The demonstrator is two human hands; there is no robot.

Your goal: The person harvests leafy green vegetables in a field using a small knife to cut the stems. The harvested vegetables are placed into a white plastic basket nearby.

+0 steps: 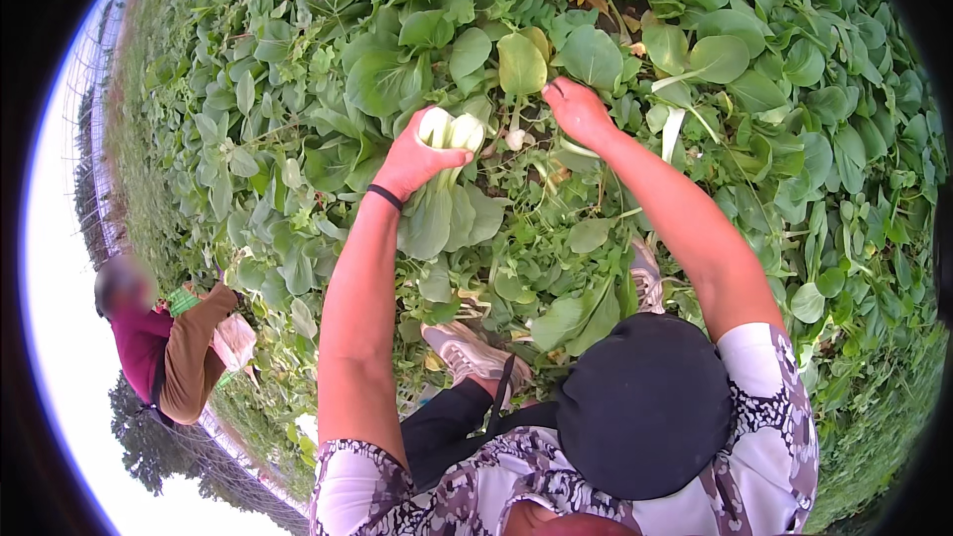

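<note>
My left hand (pixel 424 156) is closed around the pale stem base of a bok choy head (pixel 447 201), its green leaves hanging down toward me. To the right, my right hand (pixel 573 108) reaches among the growing plants beside a yellowing leaf (pixel 523 64). Its fingers are curled and partly hidden, and whether they grip anything cannot be told. A small pale cut stem base (pixel 515 139) lies between the hands. A broad green leaf (pixel 590 56) stands just above my right hand.
Dense leafy greens surround me. My shoes (pixel 476 357) stand among low weeds and loose leaves (pixel 569 320). At the far left another person (pixel 145 342) crouches with a pale bag (pixel 234 342) and something green. A wire-like frame structure (pixel 223 461) runs along the field's edge.
</note>
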